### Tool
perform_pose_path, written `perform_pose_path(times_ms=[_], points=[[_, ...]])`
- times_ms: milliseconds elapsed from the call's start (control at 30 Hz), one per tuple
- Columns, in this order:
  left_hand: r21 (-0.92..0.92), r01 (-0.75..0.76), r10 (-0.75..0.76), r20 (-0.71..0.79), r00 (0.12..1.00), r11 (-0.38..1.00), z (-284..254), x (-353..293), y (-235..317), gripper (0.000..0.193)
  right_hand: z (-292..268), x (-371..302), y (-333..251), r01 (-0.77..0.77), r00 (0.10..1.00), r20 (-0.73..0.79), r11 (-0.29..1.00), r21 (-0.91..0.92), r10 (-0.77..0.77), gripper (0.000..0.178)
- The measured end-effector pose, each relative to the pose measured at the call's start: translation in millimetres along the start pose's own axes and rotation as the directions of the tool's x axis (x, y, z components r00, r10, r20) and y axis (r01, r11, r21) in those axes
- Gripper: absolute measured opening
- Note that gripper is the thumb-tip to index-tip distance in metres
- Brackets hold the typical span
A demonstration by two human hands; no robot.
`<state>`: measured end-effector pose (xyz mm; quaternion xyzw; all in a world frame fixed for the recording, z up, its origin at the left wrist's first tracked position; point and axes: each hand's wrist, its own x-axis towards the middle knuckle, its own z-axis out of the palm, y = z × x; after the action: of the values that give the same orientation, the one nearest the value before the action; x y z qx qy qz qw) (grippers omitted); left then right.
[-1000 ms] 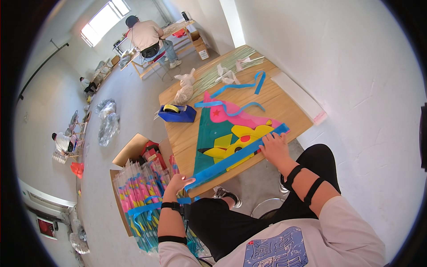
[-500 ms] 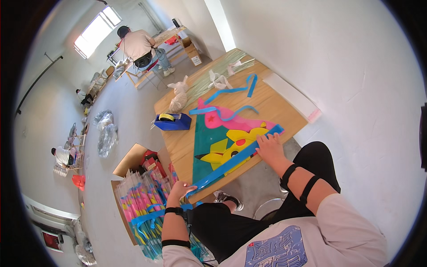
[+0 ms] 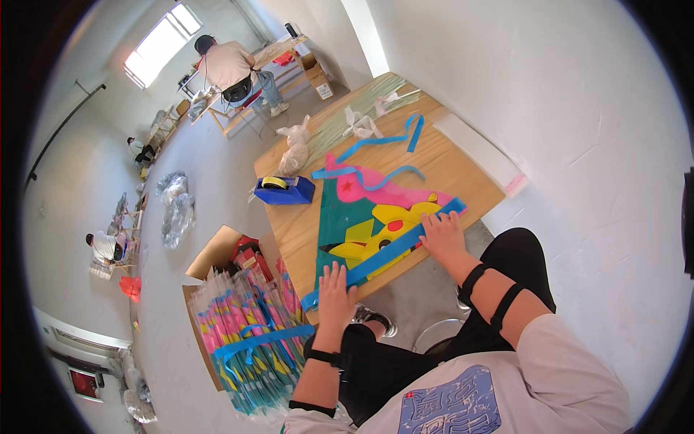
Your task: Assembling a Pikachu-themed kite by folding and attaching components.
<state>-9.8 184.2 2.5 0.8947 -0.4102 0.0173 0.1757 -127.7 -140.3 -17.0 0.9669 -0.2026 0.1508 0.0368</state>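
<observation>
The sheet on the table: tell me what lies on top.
A blue band runs along the sheet's near edge, with left hand and right hand on it; blue ribbon crosses its pink part. Whatever they cover cannot be seen.

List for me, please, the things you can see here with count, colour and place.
Table: one, light brown, in front
Printed sheet: one, teal, pink and yellow, on table
Wide strip: one, blue, along sheet's near edge
Ribbon lengths: apparently two, blue, sheet and table
Tape dispenser: one, blue, table's left side
Tape roll: one, yellow, in dispenser
Knotted bag: one, whitish, beyond dispenser
Rods: many, pale, table's far end
Cardboard box: one, brown, left of table
Packets: many, multicoloured, in that box
Plastic heaps: at least two, clear, floor at left
Co-workers: three, pale tops, background
Window: one, white, far wall
Left hand: one, bare, on strip's left part
Right hand: one, bare, on strip's right part
</observation>
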Motion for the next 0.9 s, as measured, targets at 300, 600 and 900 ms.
perform_pose_path(times_ms=[300,600,900], points=[[0.142,0.107,-0.104,-0.031,0.994,0.984,45.1,-22.9,9.5,0.073,-0.1,-1.3,-0.9,0.014,0.999,-0.031,1.000,-0.011,-0.014,0.061],[0.009,0.157,-0.153,-0.175,0.973,0.988,51.8,-25.3,8.9,0.057,-3.2,-3.8,1.4,-0.066,0.998,0.021,0.988,0.137,0.064,0.056],[0.021,0.205,-0.197,-0.197,0.960,0.979,52.4,-26.3,10.9,0.052,-29.2,-37.6,-76.9,0.437,0.881,-0.276,0.885,0.159,-0.385,0.039]])
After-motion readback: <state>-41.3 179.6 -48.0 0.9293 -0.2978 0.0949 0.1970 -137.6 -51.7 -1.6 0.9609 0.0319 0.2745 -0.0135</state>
